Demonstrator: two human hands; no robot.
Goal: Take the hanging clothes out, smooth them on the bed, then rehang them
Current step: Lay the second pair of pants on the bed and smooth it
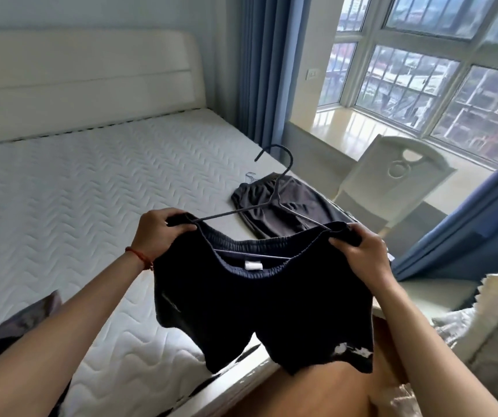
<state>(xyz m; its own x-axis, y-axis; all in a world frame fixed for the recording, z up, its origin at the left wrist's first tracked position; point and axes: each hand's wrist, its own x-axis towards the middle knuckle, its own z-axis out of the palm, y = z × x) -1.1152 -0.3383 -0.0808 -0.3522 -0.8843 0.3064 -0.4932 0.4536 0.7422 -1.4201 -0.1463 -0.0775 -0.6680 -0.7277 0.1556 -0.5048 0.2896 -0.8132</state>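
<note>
Above the bed (76, 182), left hand (159, 233) and right hand (359, 254) each pinch the waistband of black shorts (256, 314) on a hanger (281, 188); grey shorts (287, 212) lie on the bed beyond.

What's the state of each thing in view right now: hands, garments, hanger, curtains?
left hand: grips the waistband's left end
right hand: grips the waistband's right end
black shorts: held up over the bed's edge, waistband stretched on the hanger
hanger: inside the waistband, hook pointing away
grey shorts: lying flat on the mattress
mattress: bare, no sheet
curtains: drawn open
</note>
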